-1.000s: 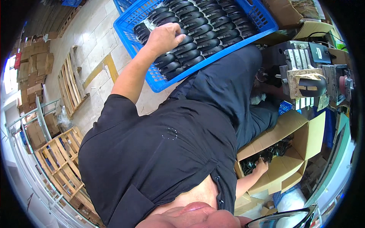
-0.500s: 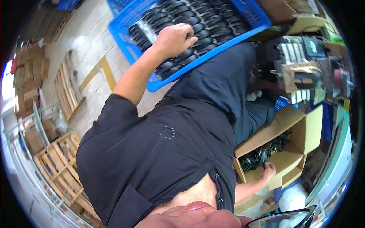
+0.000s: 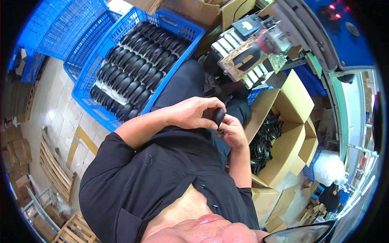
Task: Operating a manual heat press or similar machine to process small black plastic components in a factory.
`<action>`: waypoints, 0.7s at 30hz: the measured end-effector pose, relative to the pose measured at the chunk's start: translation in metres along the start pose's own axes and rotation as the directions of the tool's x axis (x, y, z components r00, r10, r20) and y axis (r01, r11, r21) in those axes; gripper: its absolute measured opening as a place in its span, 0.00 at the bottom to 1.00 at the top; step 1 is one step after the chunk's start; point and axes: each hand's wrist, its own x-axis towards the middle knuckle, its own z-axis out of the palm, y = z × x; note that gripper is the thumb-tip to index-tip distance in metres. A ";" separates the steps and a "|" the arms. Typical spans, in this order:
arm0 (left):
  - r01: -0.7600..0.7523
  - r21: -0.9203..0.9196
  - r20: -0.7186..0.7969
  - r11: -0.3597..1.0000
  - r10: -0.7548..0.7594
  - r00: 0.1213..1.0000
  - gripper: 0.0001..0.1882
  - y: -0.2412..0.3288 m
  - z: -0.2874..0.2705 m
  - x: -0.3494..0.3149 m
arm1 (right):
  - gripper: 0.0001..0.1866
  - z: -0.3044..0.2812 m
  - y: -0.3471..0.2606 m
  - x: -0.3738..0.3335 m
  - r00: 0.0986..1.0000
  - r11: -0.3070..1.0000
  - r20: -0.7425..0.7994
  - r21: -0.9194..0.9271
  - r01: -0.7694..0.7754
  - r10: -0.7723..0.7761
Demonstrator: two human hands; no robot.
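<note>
In front of my lap, my left hand [image 3: 193, 113] and my right hand [image 3: 235, 131] meet at a small black curved, glossy piece [image 3: 219, 116]. The fingers and thumb of my left hand close around its upper part. My right hand pinches at its lower end; whether a second part sits between those fingertips I cannot tell. Rows of similar black curved pieces [image 3: 139, 69] fill a blue plastic crate [image 3: 87, 103] at my left. To my right stands an open cardboard box [image 3: 291, 156] with a heap of loose dark, shiny parts [image 3: 265, 141] inside.
A machine [image 3: 243, 56] with a wooden-looking fixture stands beyond my knees. More blue crates [image 3: 91, 40] are at the far left. Pallet slats [image 3: 56, 166] lie on the floor at left. A white bag [image 3: 329, 168] sits behind the cardboard box.
My left hand has come from over the crate, and my right hand from the cardboard box. Both are now together at my lap, holding a black curved piece. The view has turned rightward.
</note>
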 end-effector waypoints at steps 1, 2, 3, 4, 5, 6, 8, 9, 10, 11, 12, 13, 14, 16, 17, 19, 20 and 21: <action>0.009 -0.009 -0.037 1.000 -0.009 0.999 0.27 0.001 -0.001 0.001 | 0.10 0.005 0.000 0.003 1.000 1.000 -0.001 -0.001 0.025 -0.025; 0.017 -0.018 -0.072 1.000 -0.018 0.997 0.24 0.000 -0.002 0.003 | 0.11 0.011 0.001 0.005 0.999 0.999 -0.003 -0.002 0.050 -0.050; 0.027 -0.029 -0.107 0.999 -0.030 0.994 0.21 -0.004 -0.003 0.004 | 0.13 0.017 0.006 0.010 0.979 0.983 -0.124 -0.113 0.147 -0.161; 0.027 -0.098 -0.124 0.995 -0.039 0.991 0.19 -0.010 -0.004 0.008 | 0.14 0.017 0.005 0.012 0.945 0.958 -0.174 -0.132 0.256 -0.276; 0.040 -0.192 -0.150 0.981 -0.070 0.986 0.18 -0.013 -0.004 0.013 | 0.14 0.016 0.003 0.013 0.895 0.920 -0.222 -0.155 0.360 -0.387; 0.051 -0.287 -0.174 0.956 -0.105 0.979 0.17 -0.011 -0.004 0.018 | 0.15 0.021 -0.004 0.014 0.831 0.872 -0.265 -0.184 0.454 -0.488; 0.063 -0.232 -0.195 0.971 -0.110 0.975 0.17 -0.006 -0.006 0.030 | 0.12 0.030 -0.018 0.006 0.799 0.837 -0.258 -0.233 0.495 -0.544; 0.054 -0.194 -0.194 0.979 -0.093 0.977 0.16 -0.004 -0.006 0.038 | 0.12 0.032 -0.023 0.003 0.781 0.811 -0.258 -0.337 0.479 -0.568; 0.045 -0.156 -0.193 0.987 -0.076 0.978 0.16 -0.001 -0.005 0.045 | 0.12 0.033 -0.027 0.000 0.763 0.776 -0.257 -0.437 0.456 -0.593; 0.026 -0.085 -0.211 0.996 -0.043 0.977 0.18 0.002 -0.004 0.053 | 0.13 0.031 -0.031 0.000 0.734 0.771 -0.299 -0.435 0.464 -0.610; -0.028 0.076 -0.253 0.997 0.046 0.966 0.19 0.009 -0.005 0.060 | 0.13 0.030 -0.035 -0.002 0.713 0.772 -0.335 -0.437 0.461 -0.615; -0.075 0.235 -0.280 0.969 0.142 0.949 0.20 0.018 -0.008 0.068 | 0.14 0.028 -0.041 -0.006 0.691 0.774 -0.373 -0.439 0.457 -0.620; -0.116 0.389 -0.290 0.914 0.241 0.926 0.21 0.025 -0.010 0.078 | 0.14 0.025 -0.047 -0.010 0.666 0.775 -0.411 -0.440 0.454 -0.623; -0.149 0.740 -0.442 0.656 0.642 0.627 0.27 0.030 -0.018 0.098 | 0.16 0.015 -0.052 -0.006 0.621 0.782 -0.476 -0.361 0.509 -0.624; -0.066 0.777 -0.459 0.626 0.635 0.621 0.27 0.038 -0.025 0.108 | 0.15 0.012 -0.058 -0.006 0.607 0.772 -0.482 -0.326 0.545 -0.632; 0.057 0.813 -0.477 0.580 0.606 0.637 0.28 0.049 -0.035 0.130 | 0.14 0.005 -0.070 -0.005 0.571 0.747 -0.504 -0.274 0.606 -0.648; 0.101 0.821 -0.479 0.562 0.582 0.657 0.27 0.048 -0.040 0.143 | 0.15 0.004 -0.077 -0.001 0.556 0.736 -0.507 -0.278 0.618 -0.658; 0.138 0.829 -0.477 0.541 0.556 0.681 0.27 0.048 -0.043 0.152 | 0.16 0.003 -0.085 0.001 0.538 0.725 -0.516 -0.281 0.629 -0.666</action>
